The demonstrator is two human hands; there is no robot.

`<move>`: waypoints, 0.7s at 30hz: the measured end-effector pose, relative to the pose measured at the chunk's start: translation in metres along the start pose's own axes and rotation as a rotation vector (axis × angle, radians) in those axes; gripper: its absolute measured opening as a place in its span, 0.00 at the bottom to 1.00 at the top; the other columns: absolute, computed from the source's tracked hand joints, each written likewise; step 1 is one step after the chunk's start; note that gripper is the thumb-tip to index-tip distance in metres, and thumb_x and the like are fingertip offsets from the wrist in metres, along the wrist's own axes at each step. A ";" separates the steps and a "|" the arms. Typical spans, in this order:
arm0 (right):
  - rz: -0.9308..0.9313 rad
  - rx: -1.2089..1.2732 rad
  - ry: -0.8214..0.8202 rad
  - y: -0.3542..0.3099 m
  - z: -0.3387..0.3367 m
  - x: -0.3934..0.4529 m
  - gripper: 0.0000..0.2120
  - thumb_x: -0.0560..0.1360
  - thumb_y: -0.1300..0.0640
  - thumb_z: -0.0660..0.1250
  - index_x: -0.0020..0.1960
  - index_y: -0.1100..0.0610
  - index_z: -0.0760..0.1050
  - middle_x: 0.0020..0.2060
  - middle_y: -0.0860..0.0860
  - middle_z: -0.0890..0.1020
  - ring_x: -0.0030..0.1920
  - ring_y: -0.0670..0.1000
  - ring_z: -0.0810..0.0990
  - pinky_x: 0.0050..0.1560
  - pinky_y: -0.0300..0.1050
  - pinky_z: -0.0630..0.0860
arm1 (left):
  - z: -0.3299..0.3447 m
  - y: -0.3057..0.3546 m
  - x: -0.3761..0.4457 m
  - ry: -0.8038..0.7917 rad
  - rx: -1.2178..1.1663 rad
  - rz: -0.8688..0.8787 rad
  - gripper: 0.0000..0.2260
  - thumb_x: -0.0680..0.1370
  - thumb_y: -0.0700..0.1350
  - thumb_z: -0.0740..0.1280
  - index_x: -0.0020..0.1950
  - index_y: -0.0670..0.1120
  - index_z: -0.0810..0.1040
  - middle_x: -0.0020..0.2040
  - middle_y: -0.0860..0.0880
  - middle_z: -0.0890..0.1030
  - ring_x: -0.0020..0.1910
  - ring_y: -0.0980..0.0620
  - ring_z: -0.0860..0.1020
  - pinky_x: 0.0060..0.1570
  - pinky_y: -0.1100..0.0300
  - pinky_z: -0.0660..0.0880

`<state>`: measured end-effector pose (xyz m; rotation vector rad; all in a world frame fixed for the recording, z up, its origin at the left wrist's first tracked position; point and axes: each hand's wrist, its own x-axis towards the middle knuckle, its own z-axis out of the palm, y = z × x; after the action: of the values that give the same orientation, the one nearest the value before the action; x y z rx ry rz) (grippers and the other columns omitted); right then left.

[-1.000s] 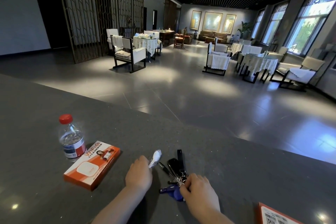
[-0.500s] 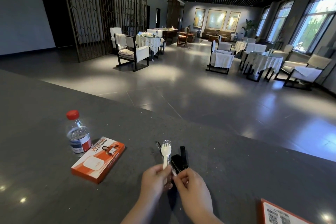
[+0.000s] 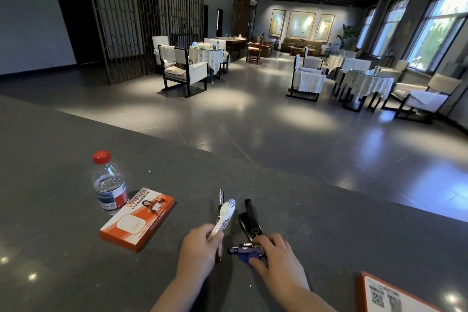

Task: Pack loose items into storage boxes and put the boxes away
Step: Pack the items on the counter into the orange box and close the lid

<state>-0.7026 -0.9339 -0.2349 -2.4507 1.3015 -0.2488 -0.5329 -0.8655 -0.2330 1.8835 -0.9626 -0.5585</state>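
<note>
Left hand [image 3: 200, 248] grips wrapped spork [image 3: 224, 214]; bottle [image 3: 109, 185] holds water.

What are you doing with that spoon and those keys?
A person is gathering small things off a grey counter. The left hand holds a wrapped white plastic spoon by its handle. The right hand grips a bunch of keys lying on the counter. A water bottle and an orange box stand nearby, untouched. No storage box is in view.
</note>
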 end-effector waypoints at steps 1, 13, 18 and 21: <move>0.006 0.014 -0.002 -0.001 -0.002 0.000 0.17 0.77 0.44 0.63 0.64 0.43 0.68 0.60 0.44 0.69 0.61 0.48 0.70 0.52 0.41 0.74 | -0.001 -0.002 0.000 0.009 0.010 -0.005 0.09 0.76 0.43 0.67 0.35 0.43 0.79 0.25 0.51 0.76 0.27 0.56 0.74 0.31 0.61 0.69; 0.179 0.308 0.031 0.020 -0.039 -0.040 0.08 0.75 0.52 0.68 0.46 0.50 0.69 0.45 0.47 0.76 0.40 0.45 0.75 0.42 0.39 0.73 | -0.005 0.024 -0.040 -0.041 0.058 0.063 0.11 0.75 0.45 0.69 0.32 0.48 0.77 0.24 0.53 0.75 0.27 0.52 0.74 0.32 0.56 0.69; 0.213 0.431 0.171 0.042 -0.094 -0.092 0.12 0.75 0.53 0.67 0.41 0.46 0.63 0.45 0.50 0.77 0.40 0.48 0.72 0.44 0.44 0.70 | 0.014 0.076 -0.073 -0.104 0.076 0.163 0.09 0.75 0.44 0.69 0.34 0.46 0.79 0.27 0.49 0.79 0.28 0.52 0.74 0.33 0.55 0.71; 0.232 0.493 0.270 0.062 -0.139 -0.132 0.12 0.73 0.51 0.67 0.41 0.45 0.62 0.46 0.52 0.78 0.43 0.51 0.76 0.45 0.47 0.74 | 0.044 0.124 -0.101 -0.186 0.056 0.271 0.09 0.76 0.42 0.68 0.35 0.44 0.80 0.28 0.49 0.81 0.25 0.59 0.74 0.31 0.63 0.69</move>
<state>-0.8681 -0.8881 -0.1290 -1.8824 1.4133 -0.7604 -0.6722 -0.8406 -0.1455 1.7337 -1.3431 -0.5540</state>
